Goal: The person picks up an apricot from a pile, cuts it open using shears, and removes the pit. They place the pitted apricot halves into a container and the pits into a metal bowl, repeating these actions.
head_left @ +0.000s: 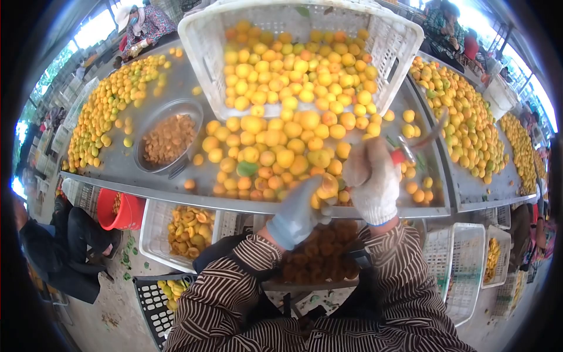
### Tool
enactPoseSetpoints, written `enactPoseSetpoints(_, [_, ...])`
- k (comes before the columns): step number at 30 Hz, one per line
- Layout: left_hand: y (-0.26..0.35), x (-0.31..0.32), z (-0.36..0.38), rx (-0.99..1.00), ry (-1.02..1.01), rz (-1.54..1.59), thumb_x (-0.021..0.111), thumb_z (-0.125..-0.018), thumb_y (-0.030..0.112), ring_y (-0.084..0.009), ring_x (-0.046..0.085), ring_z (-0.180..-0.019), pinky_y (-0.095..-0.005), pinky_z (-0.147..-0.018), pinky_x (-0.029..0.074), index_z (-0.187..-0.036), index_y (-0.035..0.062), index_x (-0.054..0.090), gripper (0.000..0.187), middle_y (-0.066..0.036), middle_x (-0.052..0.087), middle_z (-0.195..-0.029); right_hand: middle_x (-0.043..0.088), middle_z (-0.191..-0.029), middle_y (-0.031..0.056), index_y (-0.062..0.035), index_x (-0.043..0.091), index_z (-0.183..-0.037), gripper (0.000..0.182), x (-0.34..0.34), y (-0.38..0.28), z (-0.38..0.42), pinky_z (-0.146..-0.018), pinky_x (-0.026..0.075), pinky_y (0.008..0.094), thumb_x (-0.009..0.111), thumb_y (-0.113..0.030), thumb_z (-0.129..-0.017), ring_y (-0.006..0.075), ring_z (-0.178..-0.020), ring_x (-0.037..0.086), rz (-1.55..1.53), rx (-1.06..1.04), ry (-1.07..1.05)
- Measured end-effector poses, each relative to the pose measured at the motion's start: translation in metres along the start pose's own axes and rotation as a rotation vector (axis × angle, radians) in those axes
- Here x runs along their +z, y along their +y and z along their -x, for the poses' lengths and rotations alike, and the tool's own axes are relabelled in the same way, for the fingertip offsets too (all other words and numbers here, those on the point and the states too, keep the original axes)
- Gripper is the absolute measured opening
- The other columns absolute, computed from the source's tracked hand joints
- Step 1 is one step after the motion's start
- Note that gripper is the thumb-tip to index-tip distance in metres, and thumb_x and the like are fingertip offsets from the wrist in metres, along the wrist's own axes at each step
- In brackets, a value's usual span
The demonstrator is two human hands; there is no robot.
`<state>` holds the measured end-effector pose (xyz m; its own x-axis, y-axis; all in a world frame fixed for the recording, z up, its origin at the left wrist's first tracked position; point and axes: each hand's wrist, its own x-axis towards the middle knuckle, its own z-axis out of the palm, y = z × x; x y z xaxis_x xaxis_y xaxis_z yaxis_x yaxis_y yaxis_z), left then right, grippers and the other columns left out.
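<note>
My left hand (295,212), in a grey-blue glove, grips an apricot (327,188) close over the table's front edge; the fruit looks split or opened. My right hand (375,182), in a white knit glove, is closed round the red handle (399,156) of a knife with a curved blade (433,134) that points up and to the right, away from the fruit. Just beyond both hands, a heap of whole apricots (270,155) spills from a tipped white crate (202,64). A green leaf (247,169) lies among them.
A metal bowl (141,154) of brown pits stands on the metal table (176,186) to the left. Below are a crate of halved apricots (190,232), a red bucket (132,214) and white crates (466,264). More apricot heaps (108,114) and people (149,26) are around.
</note>
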<state>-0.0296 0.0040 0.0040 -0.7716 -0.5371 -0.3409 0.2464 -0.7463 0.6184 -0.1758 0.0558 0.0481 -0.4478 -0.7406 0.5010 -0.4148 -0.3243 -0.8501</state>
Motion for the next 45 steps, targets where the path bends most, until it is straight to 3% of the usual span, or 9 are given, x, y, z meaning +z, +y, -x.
enactPoseSetpoints(5, [0.006,-0.015,-0.003,0.348,0.014,-0.323,0.043,-0.103,0.032,-0.0152,0.058,-0.082,-0.0314,-0.071,0.052,-0.113,0.004,0.055,0.032,-0.004,0.059,-0.097,0.07,-0.091,0.0119,-0.0025,0.066,-0.116,0.037,0.017,-0.01,0.001,-0.073,0.053,0.0288,0.072,-0.022,-0.086,0.0154,-0.083,0.067,0.212,0.4,-0.264])
enactPoseSetpoints(14, [0.01,-0.037,-0.019,0.254,-0.006,0.153,0.046,-0.101,0.028,-0.0215,0.06,-0.099,-0.0394,-0.091,0.051,-0.115,0.0027,0.057,0.031,-0.007,0.061,-0.105,0.067,-0.093,0.0155,-0.0047,0.061,-0.109,0.035,0.034,-0.002,0.023,-0.074,0.054,0.0368,0.073,-0.014,-0.078,0.0328,-0.088,0.068,0.358,0.073,-0.346])
enactPoseSetpoints(16, [0.019,-0.036,-0.016,0.077,0.045,0.432,0.042,-0.102,0.032,-0.0213,0.059,-0.095,-0.0408,-0.097,0.048,-0.112,0.003,0.057,0.034,-0.007,0.06,-0.102,0.064,-0.086,0.0071,-0.0056,0.059,-0.105,0.023,0.039,-0.002,0.027,-0.067,0.051,0.0307,0.069,-0.011,-0.084,0.0204,-0.076,0.063,-0.167,0.28,-0.182])
enactPoseSetpoints(18, [0.027,-0.047,-0.017,0.061,-0.385,0.532,0.048,-0.099,0.033,-0.0289,0.06,-0.106,-0.0423,-0.096,0.048,-0.11,-0.0016,0.059,0.038,-0.012,0.062,-0.11,0.057,-0.074,-0.003,-0.0058,0.058,-0.1,0.011,0.043,-0.011,0.018,-0.055,0.042,0.0206,0.064,-0.011,-0.091,0.0044,-0.063,0.05,-0.421,0.453,0.009])
enactPoseSetpoints(22, [0.041,-0.008,0.004,0.184,0.066,0.448,0.05,-0.096,0.028,-0.0301,0.059,-0.094,-0.0441,-0.086,0.049,-0.098,-0.005,0.06,0.035,-0.015,0.062,-0.101,0.051,-0.062,-0.0031,-0.0045,0.059,-0.098,0.012,0.036,0.001,0.011,-0.041,0.031,0.0208,0.064,-0.012,-0.091,0.0047,-0.046,0.042,-0.565,0.603,0.142])
enactPoseSetpoints(28, [0.033,-0.043,-0.012,0.134,-0.46,0.558,0.051,-0.095,0.025,-0.0283,0.058,-0.091,-0.0407,-0.076,0.05,-0.096,-0.0022,0.062,0.029,-0.013,0.062,-0.099,0.051,-0.063,-0.0032,-0.0058,0.056,-0.093,0.008,0.033,-0.002,0.013,-0.042,0.031,0.0204,0.063,-0.01,-0.091,0.0044,-0.046,0.041,-0.522,0.647,0.008])
enactPoseSetpoints(32, [0.037,-0.037,-0.006,0.127,-0.331,0.512,0.05,-0.098,0.028,-0.0216,0.05,-0.084,-0.0364,-0.076,0.048,-0.095,-0.001,0.063,0.032,-0.012,0.058,-0.108,0.05,-0.064,-0.0033,-0.0058,0.056,-0.093,0.009,0.032,-0.005,0.012,-0.043,0.032,0.0206,0.063,-0.011,-0.091,0.0042,-0.047,0.041,-0.487,0.657,0.036])
enactPoseSetpoints(37, [0.038,-0.035,-0.009,0.194,-0.034,0.454,0.051,-0.101,0.025,-0.0304,0.057,-0.114,-0.0437,-0.099,0.05,-0.126,0.0007,0.052,0.035,-0.015,0.057,-0.123,0.051,-0.064,-0.004,-0.0057,0.056,-0.092,0.01,0.03,0.0,0.014,-0.044,0.032,0.0201,0.064,-0.011,-0.091,0.0036,-0.049,0.042,-0.468,0.665,-0.008])
enactPoseSetpoints(45, [0.034,-0.035,-0.009,0.226,-0.172,0.241,0.042,-0.103,0.028,-0.0328,0.054,-0.122,-0.0482,-0.105,0.045,-0.131,-0.0001,0.05,0.04,-0.015,0.054,-0.131,0.053,-0.069,-0.0039,-0.0055,0.057,-0.095,0.013,0.034,0.007,0.018,-0.048,0.037,0.0193,0.065,-0.015,-0.091,0.0032,-0.054,0.046,-0.355,0.626,-0.162])
